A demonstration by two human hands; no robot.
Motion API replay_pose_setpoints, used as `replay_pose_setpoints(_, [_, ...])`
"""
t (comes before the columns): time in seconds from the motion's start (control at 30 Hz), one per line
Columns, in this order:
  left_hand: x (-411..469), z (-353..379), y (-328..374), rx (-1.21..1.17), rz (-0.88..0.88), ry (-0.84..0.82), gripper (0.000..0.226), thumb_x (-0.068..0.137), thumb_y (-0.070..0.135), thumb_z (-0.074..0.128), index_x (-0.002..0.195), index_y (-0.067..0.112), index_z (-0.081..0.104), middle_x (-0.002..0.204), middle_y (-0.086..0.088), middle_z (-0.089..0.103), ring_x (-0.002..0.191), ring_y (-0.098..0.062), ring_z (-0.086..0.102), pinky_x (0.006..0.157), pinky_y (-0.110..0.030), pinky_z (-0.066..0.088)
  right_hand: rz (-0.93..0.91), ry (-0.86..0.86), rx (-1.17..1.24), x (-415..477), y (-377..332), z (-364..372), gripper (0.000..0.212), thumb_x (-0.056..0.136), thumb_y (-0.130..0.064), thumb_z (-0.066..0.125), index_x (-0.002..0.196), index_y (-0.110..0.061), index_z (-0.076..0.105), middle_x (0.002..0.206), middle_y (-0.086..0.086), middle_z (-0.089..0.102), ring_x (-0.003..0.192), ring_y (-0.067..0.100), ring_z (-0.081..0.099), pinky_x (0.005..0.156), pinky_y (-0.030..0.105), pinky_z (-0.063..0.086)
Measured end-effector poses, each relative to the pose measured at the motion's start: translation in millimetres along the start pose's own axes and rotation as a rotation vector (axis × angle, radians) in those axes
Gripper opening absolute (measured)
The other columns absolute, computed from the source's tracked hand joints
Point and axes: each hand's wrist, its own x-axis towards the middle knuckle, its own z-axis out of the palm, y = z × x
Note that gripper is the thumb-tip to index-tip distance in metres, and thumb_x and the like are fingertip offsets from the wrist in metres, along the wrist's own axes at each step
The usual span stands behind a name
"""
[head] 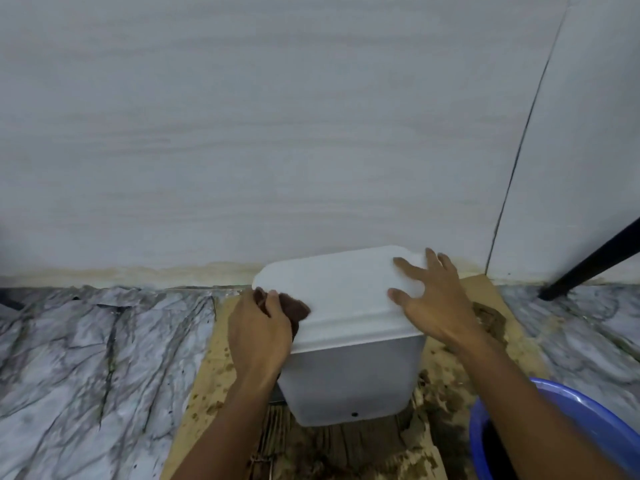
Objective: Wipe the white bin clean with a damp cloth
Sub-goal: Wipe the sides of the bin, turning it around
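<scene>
The white bin [346, 299] stands on wet brown cardboard against the wall, its closed lid facing up. My left hand [258, 336] grips a brown cloth [294, 308] and presses it on the lid's left front corner. My right hand [424, 299] lies flat on the lid's right side with its fingers spread, holding nothing. Most of the cloth is hidden under my left hand.
A blue basin [568, 410] sits at the lower right under my right forearm. A black furniture leg [588, 268] slants down to the floor at right. The cardboard [211, 368] is stained and soggy; marble-patterned flooring [86, 358] spreads to the left and right.
</scene>
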Motion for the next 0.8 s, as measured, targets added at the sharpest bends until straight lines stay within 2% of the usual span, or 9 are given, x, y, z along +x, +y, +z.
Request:
replay_pose_setpoints(0.03, [6.4,-0.3,-0.6,0.069,0.046,-0.044,0.039,0.105,0.039,0.043,0.126,0.009,0.059,0.122,-0.01,0.066,0.115,-0.033,0.06,0.092,-0.037,0.046,-0.058,0.007,-0.087,-7.8,-7.0,7.4,0.067,0.09,-0.063,0.057,0.151,-0.048,0.033,0.169,-0.012,-0.002,0.155,0.015,-0.012,0.125,0.057,0.005])
replay_pose_setpoints(0.1, [24.7,-1.5,-2.2,0.203,0.146,-0.161,0.047,0.105,0.043,0.04,0.134,0.009,0.054,0.134,-0.009,0.061,0.121,-0.032,0.057,0.101,-0.043,0.048,-0.142,-0.002,-0.232,-25.5,-20.0,23.1,0.084,0.081,-0.079,0.053,0.154,-0.047,0.025,0.169,-0.012,-0.009,0.153,0.014,-0.022,0.121,0.064,-0.006])
replay_pose_setpoints(0.2, [55.0,-8.0,2.4,0.271,0.263,-0.327,0.048,0.106,0.042,0.044,0.14,0.008,0.051,0.14,-0.01,0.057,0.125,-0.032,0.054,0.103,-0.041,0.044,-0.189,0.102,-0.391,-43.2,-27.6,45.0,0.104,0.067,-0.094,0.045,0.156,-0.047,0.019,0.17,-0.008,-0.007,0.154,0.018,-0.021,0.114,0.073,-0.011])
replay_pose_setpoints(0.3, [81.7,-11.3,14.3,0.243,0.214,-0.47,0.045,0.106,0.039,0.047,0.139,0.01,0.055,0.141,-0.01,0.058,0.127,-0.031,0.053,0.1,-0.034,0.038,-0.225,0.237,-0.332,-52.5,-21.4,60.1,0.11,0.055,-0.099,0.044,0.151,-0.047,0.034,0.169,-0.007,0.011,0.157,0.022,-0.004,0.111,0.077,-0.003])
replay_pose_setpoints(0.43, [102.7,-4.3,11.9,0.166,0.115,-0.502,0.033,0.103,0.043,0.052,0.113,0.017,0.07,0.12,-0.007,0.07,0.109,-0.028,0.062,0.094,-0.039,0.046,-0.298,0.309,-0.179,-47.6,-9.8,70.4,0.106,0.049,-0.093,0.053,0.143,-0.045,0.049,0.163,-0.007,0.03,0.154,0.023,0.012,0.108,0.078,0.019])
replay_pose_setpoints(0.57, [88.2,-8.7,9.0,0.106,-0.02,-0.443,0.035,0.102,0.043,0.053,0.111,0.013,0.07,0.12,-0.011,0.07,0.105,-0.03,0.063,0.095,-0.04,0.048,-0.502,0.218,0.016,-17.8,16.9,47.9,0.09,0.053,-0.089,0.065,0.134,-0.051,0.054,0.156,-0.016,0.041,0.153,0.017,0.018,0.11,0.076,0.019])
replay_pose_setpoints(0.67, [25.1,-8.8,13.4,-0.006,-0.065,-0.202,0.035,0.105,0.035,0.049,0.124,0.011,0.065,0.127,-0.011,0.067,0.116,-0.032,0.06,0.094,-0.035,0.043,-0.501,-0.076,-0.049,20.4,26.4,-0.2,0.089,0.049,-0.073,0.084,0.129,-0.07,0.045,0.163,-0.027,0.018,0.154,0.004,-0.005,0.117,0.071,0.003])
replay_pose_setpoints(0.73, [-28.4,-6.2,22.1,-0.143,-0.063,-0.069,0.034,0.106,0.033,0.046,0.128,0.012,0.061,0.127,-0.006,0.064,0.118,-0.024,0.057,0.092,-0.033,0.041,-0.394,-0.243,-0.2,25.7,17.7,-21.8,0.098,0.051,-0.056,0.092,0.132,-0.07,0.038,0.167,-0.021,-0.008,0.15,0.004,-0.026,0.121,0.063,-0.01])
replay_pose_setpoints(0.8, [-52.0,-3.6,25.0,-0.169,-0.021,-0.058,0.042,0.106,0.036,0.045,0.141,0.014,0.054,0.139,-0.003,0.058,0.128,-0.022,0.051,0.104,-0.038,0.041,-0.328,-0.278,-0.227,8.5,17.5,-22.5,0.106,0.058,-0.048,0.092,0.139,-0.067,0.027,0.164,-0.016,-0.027,0.145,0.005,-0.038,0.12,0.057,-0.017])
